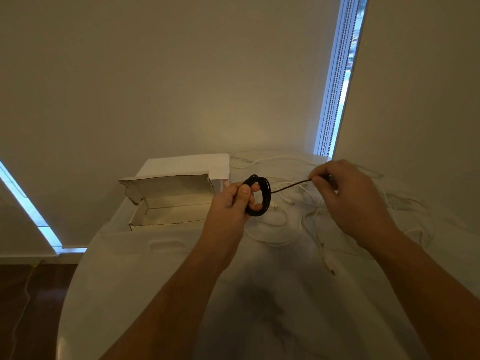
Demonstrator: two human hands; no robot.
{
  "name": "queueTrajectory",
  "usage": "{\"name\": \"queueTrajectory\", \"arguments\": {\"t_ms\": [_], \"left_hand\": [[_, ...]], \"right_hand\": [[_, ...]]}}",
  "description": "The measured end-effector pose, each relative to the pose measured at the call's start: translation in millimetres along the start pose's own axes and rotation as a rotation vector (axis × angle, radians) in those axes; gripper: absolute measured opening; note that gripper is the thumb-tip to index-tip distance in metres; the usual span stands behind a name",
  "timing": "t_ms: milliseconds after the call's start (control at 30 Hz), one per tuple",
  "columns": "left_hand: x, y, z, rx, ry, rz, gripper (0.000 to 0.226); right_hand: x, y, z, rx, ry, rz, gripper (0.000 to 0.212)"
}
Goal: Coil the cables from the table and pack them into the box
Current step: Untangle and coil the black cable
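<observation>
A black cable (265,193) is wound into a small coil held above the white marble table (161,281). My left hand (231,203) grips the coil, thumb on top and fingers through the loop. Its free end runs right to my right hand (345,198), which pinches it between thumb and fingers. An open white cardboard box (168,203) stands to the left of my left hand, lid flap up, with nothing visible inside. Several white cables (291,229) lie loose on the table under and beyond my hands.
The table's curved left edge drops to a dark wood floor (31,307), where a thin cord trails. A wall stands close behind the table, with a blind and bead chain (335,100) at the right.
</observation>
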State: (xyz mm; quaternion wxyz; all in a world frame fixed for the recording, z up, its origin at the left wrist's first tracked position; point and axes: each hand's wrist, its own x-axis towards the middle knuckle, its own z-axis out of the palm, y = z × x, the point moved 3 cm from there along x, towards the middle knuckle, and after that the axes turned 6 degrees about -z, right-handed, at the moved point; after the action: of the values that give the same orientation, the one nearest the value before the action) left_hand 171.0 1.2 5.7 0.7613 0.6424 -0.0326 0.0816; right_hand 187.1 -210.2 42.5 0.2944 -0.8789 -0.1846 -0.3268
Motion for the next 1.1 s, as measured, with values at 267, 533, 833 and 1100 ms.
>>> {"name": "queueTrajectory", "arguments": {"t_ms": [267, 533, 833, 1100], "left_hand": [[-1, 3, 1, 0.029, -0.047, -0.003, 0.029], [-3, 3, 1, 0.011, -0.028, -0.020, 0.020], [3, 3, -9, -0.296, 0.041, -0.045, 0.028], [-1, 6, 1, -0.511, -0.018, -0.119, 0.023]], "right_hand": [[3, 15, -14, -0.127, 0.204, 0.003, 0.011], [2, 21, -18, -0.197, 0.251, 0.029, 0.012], [-4, 11, 3, -0.442, -0.028, -0.118, 0.010], [-12, -7, 29, -0.037, -0.229, 0.052, 0.003]]}}
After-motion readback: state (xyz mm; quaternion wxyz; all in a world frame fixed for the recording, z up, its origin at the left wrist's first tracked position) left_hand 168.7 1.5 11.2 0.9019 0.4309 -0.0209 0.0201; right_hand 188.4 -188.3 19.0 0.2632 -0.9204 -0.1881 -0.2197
